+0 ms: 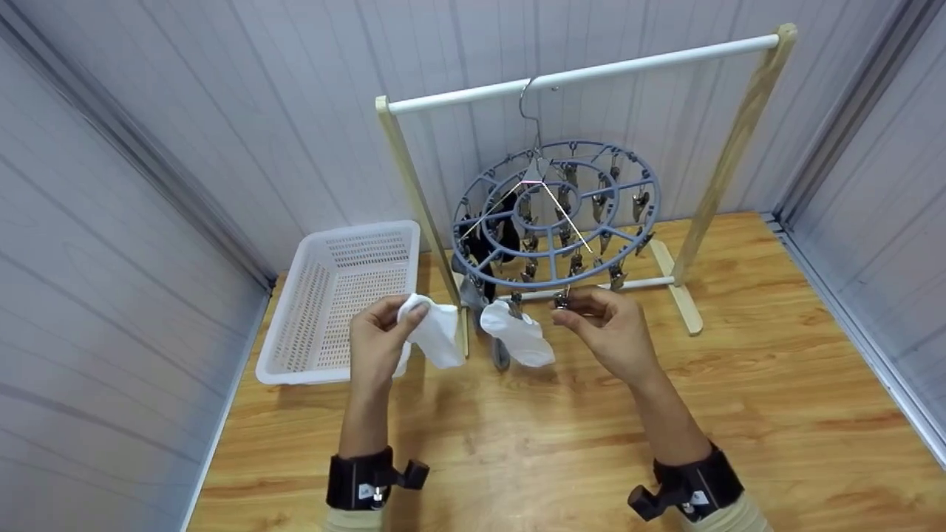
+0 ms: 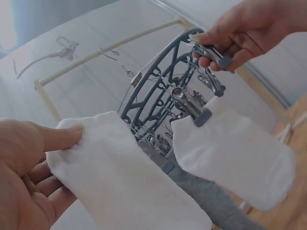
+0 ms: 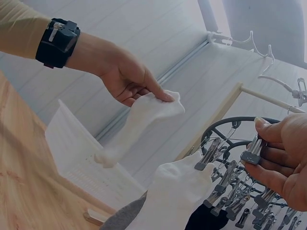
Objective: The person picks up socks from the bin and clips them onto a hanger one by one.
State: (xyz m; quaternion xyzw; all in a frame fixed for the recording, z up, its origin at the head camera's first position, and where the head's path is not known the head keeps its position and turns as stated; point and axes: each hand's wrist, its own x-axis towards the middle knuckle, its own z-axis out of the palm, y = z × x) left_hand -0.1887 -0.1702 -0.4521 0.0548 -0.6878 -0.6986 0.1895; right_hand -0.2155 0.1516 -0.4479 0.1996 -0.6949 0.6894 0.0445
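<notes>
My left hand pinches a white sock by its cuff, thumb on top, and the sock hangs down from it. My right hand pinches a metal clip between thumb and fingers at the front rim of the round blue-grey drying hanger. Just left of that clip, a second white sock hangs from another clip by its cuff. Behind it a grey sock hangs, and black socks hang farther back on the left side of the hanger.
The hanger hooks over the white bar of a wooden-legged rack. A white perforated basket stands on the wood-look floor at left. Panelled walls enclose the space. Several bare clips dangle at the hanger's right.
</notes>
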